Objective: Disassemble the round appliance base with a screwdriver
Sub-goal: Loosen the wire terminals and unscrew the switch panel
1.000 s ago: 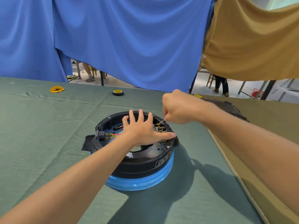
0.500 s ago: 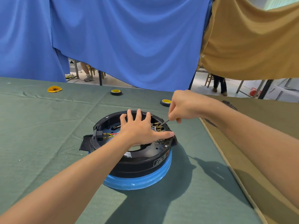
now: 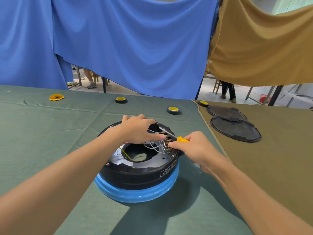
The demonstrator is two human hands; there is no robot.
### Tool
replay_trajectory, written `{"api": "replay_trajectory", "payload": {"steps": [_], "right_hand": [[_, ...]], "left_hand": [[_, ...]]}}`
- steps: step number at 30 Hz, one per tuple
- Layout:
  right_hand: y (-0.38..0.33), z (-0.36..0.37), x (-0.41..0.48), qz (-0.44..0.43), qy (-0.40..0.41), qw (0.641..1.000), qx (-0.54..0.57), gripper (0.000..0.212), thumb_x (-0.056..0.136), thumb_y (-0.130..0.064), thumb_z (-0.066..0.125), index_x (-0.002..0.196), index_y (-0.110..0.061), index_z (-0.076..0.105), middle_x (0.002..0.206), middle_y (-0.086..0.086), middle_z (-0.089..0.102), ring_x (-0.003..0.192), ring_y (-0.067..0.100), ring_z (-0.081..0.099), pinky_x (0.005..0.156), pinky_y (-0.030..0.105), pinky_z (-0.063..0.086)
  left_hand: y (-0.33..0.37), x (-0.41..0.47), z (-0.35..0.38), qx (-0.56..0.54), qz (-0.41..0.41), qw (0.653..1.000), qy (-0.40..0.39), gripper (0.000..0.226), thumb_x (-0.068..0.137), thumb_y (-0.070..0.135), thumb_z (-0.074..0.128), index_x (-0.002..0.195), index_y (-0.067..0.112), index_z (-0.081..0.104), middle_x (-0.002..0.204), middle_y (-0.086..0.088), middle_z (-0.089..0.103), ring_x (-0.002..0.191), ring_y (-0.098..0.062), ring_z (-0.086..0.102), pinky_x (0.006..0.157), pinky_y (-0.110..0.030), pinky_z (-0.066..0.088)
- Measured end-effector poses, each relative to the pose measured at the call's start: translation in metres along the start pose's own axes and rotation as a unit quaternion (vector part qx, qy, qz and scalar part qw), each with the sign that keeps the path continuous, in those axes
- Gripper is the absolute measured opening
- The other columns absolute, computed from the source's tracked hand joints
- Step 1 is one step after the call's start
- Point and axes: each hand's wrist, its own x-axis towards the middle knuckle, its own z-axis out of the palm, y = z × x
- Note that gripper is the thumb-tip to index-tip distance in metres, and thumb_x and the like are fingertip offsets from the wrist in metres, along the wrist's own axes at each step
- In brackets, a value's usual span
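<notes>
The round appliance base [image 3: 135, 175], a black plastic ring with a blue band round its foot, sits open side up near the middle of the green cloth-covered desk [image 3: 42, 133], straight in front of us.

We judge the first risk to be the base itself. It rests on loose cloth, so a hard twist could turn or slide it if our hold slackens. Our left hand [image 3: 137, 131] holds the far rim, fingers curled over it. Its thumb reaches in just beside the tool's tip, so a slip of the blade could jab it. Our right hand [image 3: 194, 148] grips the yellow-handled screwdriver [image 3: 182, 139], whose slim metal shaft comes in at a slant rather than straight down. At that angle the tip could ride out of a screw head and chew it. We cannot tell whether it is seated in a screw at all. Smallest and most fragile are the brass terminals [image 3: 166, 143] and the thin white wires [image 3: 152, 146] looping off them. A skidding tip might nick the insulation or pull a lead loose.

The base lies under both hands. The left hand is over its far side and the right hand over its right edge. The screwdriver points from the right hand toward the terminals, between the two hands.
</notes>
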Motion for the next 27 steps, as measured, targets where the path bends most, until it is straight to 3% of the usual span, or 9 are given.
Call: {"api": "replay_trajectory", "payload": {"steps": [4, 6, 9, 11, 13, 15, 18, 23, 27], "right_hand": [[-0.008, -0.005, 0.021, -0.01, 0.028, 1.0, -0.001, 0.032, 0.073, -0.021, 0.082, 0.056, -0.006, 0.059, 0.04, -0.009, 0.041, 0.037, 0.006, 0.035, 0.046, 0.026, 0.025], [-0.014, -0.005, 0.031, -0.042, 0.074, 0.995, -0.06, 0.029, 0.078, -0.024, 0.079, 0.068, 0.0, 0.065, 0.056, 0.002, 0.053, 0.056, 0.016, 0.047, 0.051, 0.029, 0.029], [-0.018, -0.005, 0.03, -0.092, 0.149, 0.959, -0.222, 0.027, 0.084, -0.037, 0.071, 0.076, -0.012, 0.064, 0.08, 0.007, 0.063, 0.08, 0.028, 0.056, 0.06, 0.033, 0.042], [-0.01, -0.011, 0.023, -0.085, 0.16, 0.943, -0.278, 0.025, 0.081, -0.036, 0.072, 0.073, -0.015, 0.062, 0.077, 0.008, 0.059, 0.073, 0.029, 0.053, 0.055, 0.032, 0.04], [0.002, -0.016, 0.019, -0.055, 0.159, 0.938, -0.302, 0.036, 0.078, -0.021, 0.07, 0.056, -0.014, 0.043, 0.06, 0.008, 0.047, 0.061, 0.029, 0.044, 0.047, 0.029, 0.028], [0.008, -0.017, 0.02, -0.062, 0.162, 0.935, -0.308, 0.037, 0.076, -0.007, 0.062, 0.051, -0.012, 0.035, 0.053, 0.009, 0.041, 0.061, 0.031, 0.044, 0.047, 0.03, 0.024], [0.002, -0.016, 0.031, -0.112, 0.132, 0.946, -0.275, 0.035, 0.081, -0.012, 0.063, 0.051, -0.009, 0.045, 0.052, 0.01, 0.044, 0.064, 0.03, 0.042, 0.05, 0.037, 0.033], [-0.024, -0.016, 0.048, -0.118, 0.062, 0.944, -0.301, 0.041, 0.085, -0.039, 0.068, 0.062, -0.01, 0.052, 0.062, 0.007, 0.049, 0.07, 0.028, 0.049, 0.063, 0.038, 0.045], [-0.02, -0.027, 0.036, -0.041, 0.041, 0.953, -0.298, 0.049, 0.078, -0.035, 0.075, 0.058, -0.013, 0.036, 0.055, 0.004, 0.036, 0.05, 0.022, 0.033, 0.048, 0.028, 0.025]], "left_hand": [[-0.006, -0.008, -0.003, 0.081, -0.042, 0.996, 0.018, 0.089, 0.074, 0.089, 0.018, 0.142, 0.037, 0.042, 0.139, -0.011, 0.045, 0.127, -0.038, 0.041, 0.102, -0.048, 0.026], [-0.009, -0.015, -0.007, 0.115, -0.05, 0.991, 0.037, 0.076, 0.085, 0.08, 0.021, 0.134, 0.032, 0.052, 0.131, -0.014, 0.05, 0.12, -0.037, 0.048, 0.099, -0.047, 0.029], [-0.009, -0.021, -0.008, 0.139, -0.047, 0.985, 0.089, 0.057, 0.095, 0.065, 0.028, 0.099, 0.019, 0.061, 0.11, -0.011, 0.061, 0.104, -0.033, 0.058, 0.085, -0.043, 0.031], [-0.007, -0.023, -0.005, 0.15, -0.036, 0.979, 0.132, 0.051, 0.097, 0.061, 0.029, 0.077, 0.019, 0.051, 0.096, -0.008, 0.064, 0.093, -0.031, 0.061, 0.079, -0.041, 0.029], [-0.008, -0.023, -0.004, 0.121, -0.036, 0.978, 0.166, 0.051, 0.099, 0.054, 0.031, 0.066, 0.017, 0.045, 0.082, -0.006, 0.061, 0.086, -0.032, 0.062, 0.078, -0.04, 0.033], [-0.01, -0.019, -0.004, -0.005, -0.025, 0.988, 0.154, 0.044, 0.101, 0.044, 0.038, 0.078, 0.013, 0.059, 0.085, -0.008, 0.062, 0.093, -0.034, 0.061, 0.081, -0.04, 0.044], [-0.008, -0.015, -0.002, -0.121, -0.021, 0.989, 0.088, 0.033, 0.101, 0.027, 0.042, 0.129, 0.013, 0.054, 0.128, -0.012, 0.059, 0.118, -0.035, 0.052, 0.097, -0.045, 0.045], [-0.026, -0.019, 0.005, -0.03, -0.046, 0.993, 0.108, 0.03, 0.096, 0.012, 0.045, 0.123, 0.014, 0.057, 0.122, -0.009, 0.052, 0.109, -0.036, 0.053, 0.083, -0.044, 0.048], [-0.033, -0.023, 0.013, -0.258, -0.106, 0.948, 0.154, 0.035, 0.095, 0.004, 0.05, 0.125, 0.014, 0.065, 0.125, -0.007, 0.064, 0.117, -0.028, 0.056, 0.093, -0.026, 0.043]]}}
